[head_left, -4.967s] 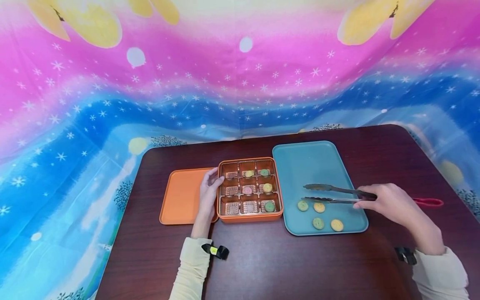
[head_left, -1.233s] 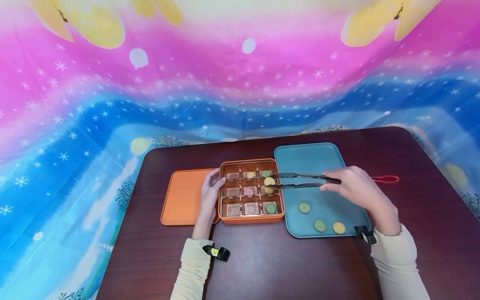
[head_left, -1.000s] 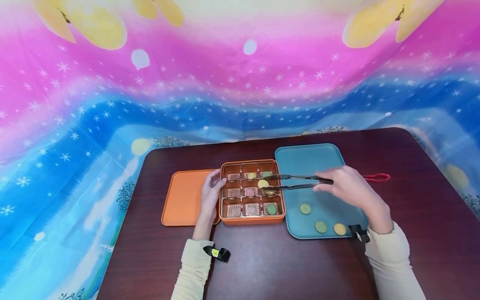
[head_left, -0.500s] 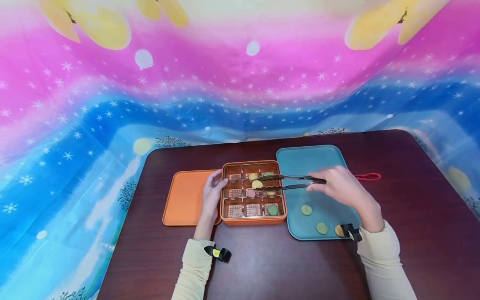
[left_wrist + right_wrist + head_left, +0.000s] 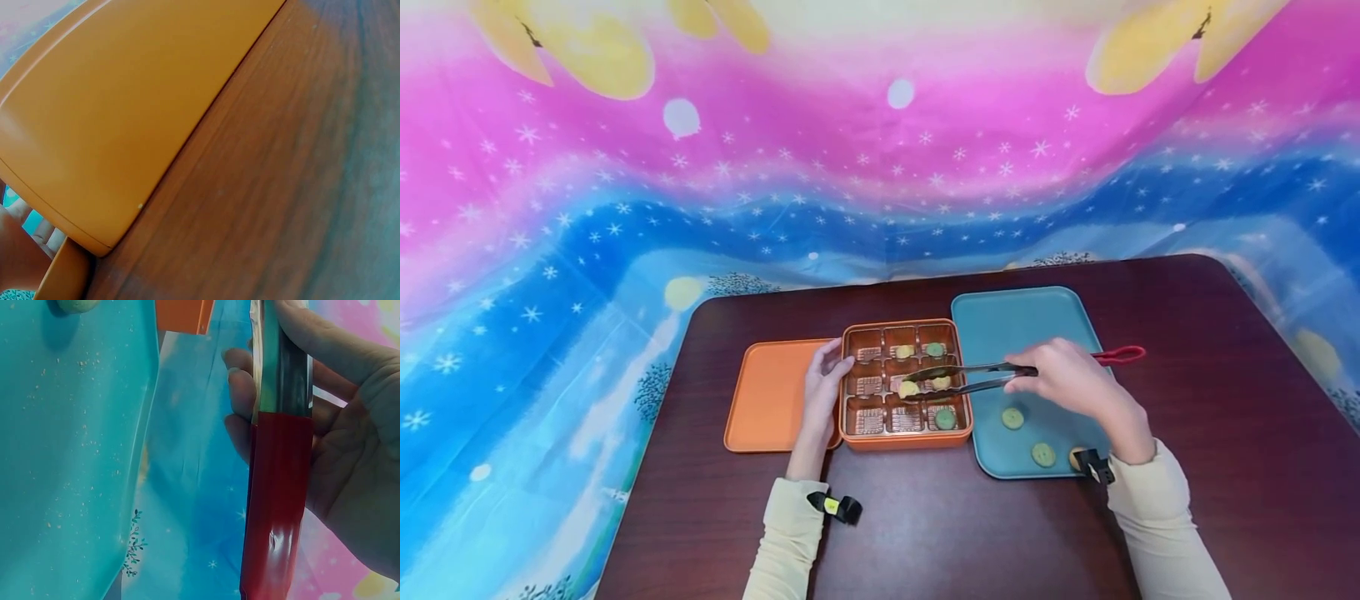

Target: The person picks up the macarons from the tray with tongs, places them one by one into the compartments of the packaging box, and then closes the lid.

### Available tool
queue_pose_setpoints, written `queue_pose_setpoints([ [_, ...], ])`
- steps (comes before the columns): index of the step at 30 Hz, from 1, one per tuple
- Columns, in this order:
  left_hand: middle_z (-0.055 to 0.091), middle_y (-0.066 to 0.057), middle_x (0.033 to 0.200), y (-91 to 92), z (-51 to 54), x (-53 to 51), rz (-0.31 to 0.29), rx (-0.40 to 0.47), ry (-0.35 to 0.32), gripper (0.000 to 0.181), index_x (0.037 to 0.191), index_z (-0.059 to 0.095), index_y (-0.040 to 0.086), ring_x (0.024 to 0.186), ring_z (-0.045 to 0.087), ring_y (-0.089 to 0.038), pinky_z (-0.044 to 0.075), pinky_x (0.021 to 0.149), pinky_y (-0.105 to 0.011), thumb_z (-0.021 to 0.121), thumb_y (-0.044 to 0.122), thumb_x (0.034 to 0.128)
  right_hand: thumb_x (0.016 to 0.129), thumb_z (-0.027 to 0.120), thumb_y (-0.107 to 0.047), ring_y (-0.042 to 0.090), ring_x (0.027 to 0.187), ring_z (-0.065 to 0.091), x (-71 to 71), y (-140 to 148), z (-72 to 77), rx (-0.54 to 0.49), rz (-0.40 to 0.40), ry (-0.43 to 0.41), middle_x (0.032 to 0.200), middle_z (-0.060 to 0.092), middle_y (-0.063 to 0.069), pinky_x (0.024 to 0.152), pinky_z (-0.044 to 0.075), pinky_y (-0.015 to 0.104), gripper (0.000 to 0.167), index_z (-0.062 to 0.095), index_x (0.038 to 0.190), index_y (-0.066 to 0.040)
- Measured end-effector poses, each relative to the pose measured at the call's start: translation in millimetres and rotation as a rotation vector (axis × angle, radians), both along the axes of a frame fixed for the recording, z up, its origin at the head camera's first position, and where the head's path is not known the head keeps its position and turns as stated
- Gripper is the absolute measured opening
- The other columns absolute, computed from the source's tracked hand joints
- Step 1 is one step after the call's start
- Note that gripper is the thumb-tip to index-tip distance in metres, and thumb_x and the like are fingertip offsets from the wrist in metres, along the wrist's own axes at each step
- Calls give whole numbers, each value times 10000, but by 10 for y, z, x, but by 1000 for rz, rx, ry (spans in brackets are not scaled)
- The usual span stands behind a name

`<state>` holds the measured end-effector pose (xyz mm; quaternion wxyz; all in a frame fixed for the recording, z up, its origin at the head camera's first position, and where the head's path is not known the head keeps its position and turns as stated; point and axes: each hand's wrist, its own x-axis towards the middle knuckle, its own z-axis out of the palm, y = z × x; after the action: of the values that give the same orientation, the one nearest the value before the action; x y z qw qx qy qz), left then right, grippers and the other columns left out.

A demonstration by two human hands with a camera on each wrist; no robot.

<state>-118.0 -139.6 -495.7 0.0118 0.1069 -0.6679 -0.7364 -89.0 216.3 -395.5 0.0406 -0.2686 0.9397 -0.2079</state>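
My right hand grips dark metal tongs with red handle sleeves, reaching over the orange box. At the tong tips a round yellow cookie sits over the middle compartment, partly hiding a pink cookie below it. Other compartments hold a yellow cookie at the back, green cookies at back right and front right, and yellow in the middle right one. My left hand holds the box's left side, thumb at the rim. In the right wrist view, fingers wrap round the tongs.
A blue-green tray stands right of the box, with green cookies and a yellow cookie partly behind the wrist strap. An orange lid lies to the left, partly under the left hand. Crumbs dot the tray in the right wrist view.
My right hand has carried the yellow cookie in the tongs from the tray, leftward over the box, then down toward the middle compartment. The left hand has stayed at the box's side.
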Motion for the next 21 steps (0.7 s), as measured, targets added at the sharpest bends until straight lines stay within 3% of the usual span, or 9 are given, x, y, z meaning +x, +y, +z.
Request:
queue_pose_setpoints([
  [3, 551, -183, 1427, -6, -4, -4, -6, -4, 3, 474, 1456, 546, 42, 1328, 498, -301, 396, 1094, -451, 666, 134, 1008, 874, 835, -219, 42, 517, 394, -4, -7, -8, 3, -7, -27, 914, 772, 79, 487, 298, 280, 413, 759, 1201, 22],
  [7, 559, -173, 1422, -7, -1, -1, -6, 0, -1, 471, 1455, 551, 52, 1325, 503, -298, 392, 1102, -474, 668, 135, 1006, 877, 832, -213, 34, 533, 433, 1, -14, -9, -3, -10, -44, 994, 778, 128, 487, 307, 281, 407, 759, 1198, 26],
  [12, 577, -177, 1396, 1, -1, -6, 10, -7, 5, 462, 1435, 565, 35, 1289, 524, -286, 439, 1034, -392, 676, 124, 995, 876, 831, -204, 20, 590, 525, 8, -20, -5, -8, -5, -50, 1044, 774, 152, 490, 335, 283, 400, 760, 1192, 30],
  [21, 567, -173, 1412, -2, 5, 16, 0, 9, 12, 470, 1441, 557, 32, 1282, 529, -265, 455, 963, -300, 679, 112, 994, 883, 826, -209, 25, 535, 448, 33, -32, 1, -12, -2, -62, 1045, 774, 153, 489, 299, 277, 403, 757, 1198, 32],
])
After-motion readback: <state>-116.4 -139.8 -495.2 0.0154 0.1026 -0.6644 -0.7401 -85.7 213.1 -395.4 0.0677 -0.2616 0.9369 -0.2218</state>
